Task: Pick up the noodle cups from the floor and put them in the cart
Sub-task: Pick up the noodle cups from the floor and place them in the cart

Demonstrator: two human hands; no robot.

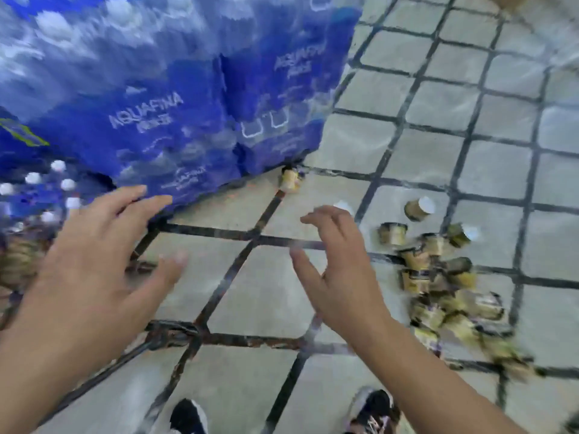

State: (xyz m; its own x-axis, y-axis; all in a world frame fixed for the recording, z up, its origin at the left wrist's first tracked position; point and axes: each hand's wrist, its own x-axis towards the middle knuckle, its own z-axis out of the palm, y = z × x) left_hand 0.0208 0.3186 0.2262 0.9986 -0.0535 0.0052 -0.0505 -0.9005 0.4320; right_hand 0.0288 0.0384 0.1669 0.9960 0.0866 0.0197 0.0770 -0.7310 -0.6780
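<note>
A tiled floor fills the blurred view from above, crossed by the rusty wire grid of a cart that lies beneath both hands. Beyond the left hand, blue shrink-wrapped packs of bottled water marked Aquafina stand stacked, their lower edge close to that hand's fingertips; loose white bottle caps show just past its outer side. The left hand is spread wide, fingers straight, holding nothing. The right hand hangs beside it, fingers apart and loosely bent downward, also holding nothing. To the right of the right hand, a heap of yellow noodle cups lies scattered, some on their sides with white lids showing; whether they rest on the floor or on the cart's wire cannot be told through the blur. One stray cup sits beyond both hands, at the foot of the packs. Below the forearms, two dark shoes point forward.
</note>
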